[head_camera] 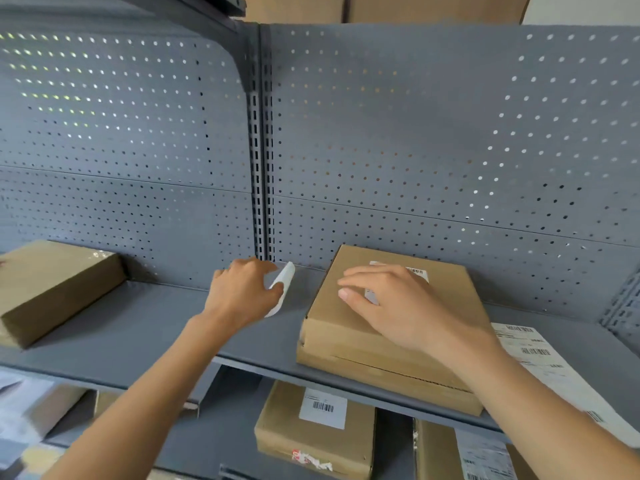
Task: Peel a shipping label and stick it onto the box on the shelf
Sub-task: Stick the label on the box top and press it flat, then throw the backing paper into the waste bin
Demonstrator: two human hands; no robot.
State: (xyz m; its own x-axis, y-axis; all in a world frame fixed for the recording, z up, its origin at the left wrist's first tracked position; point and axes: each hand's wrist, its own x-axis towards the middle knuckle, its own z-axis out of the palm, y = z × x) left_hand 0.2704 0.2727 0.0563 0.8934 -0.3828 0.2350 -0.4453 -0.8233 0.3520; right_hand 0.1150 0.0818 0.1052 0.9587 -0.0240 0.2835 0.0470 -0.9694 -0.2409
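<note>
A flat brown cardboard box [363, 341] lies on the grey shelf [173, 327]. A white shipping label [417, 271] is on its top face, mostly hidden under my right hand [391, 303], which lies flat on it with fingers spread. To the left of the box, my left hand [242, 289] holds a curled white backing paper [282, 289] between thumb and fingers, just above the shelf.
A sheet of printed labels [540, 355] lies on the shelf to the right of the box. Another brown box [52, 289] sits at the far left. On the shelf below stand labelled boxes [311, 427]. A perforated grey back panel [415, 133] rises behind.
</note>
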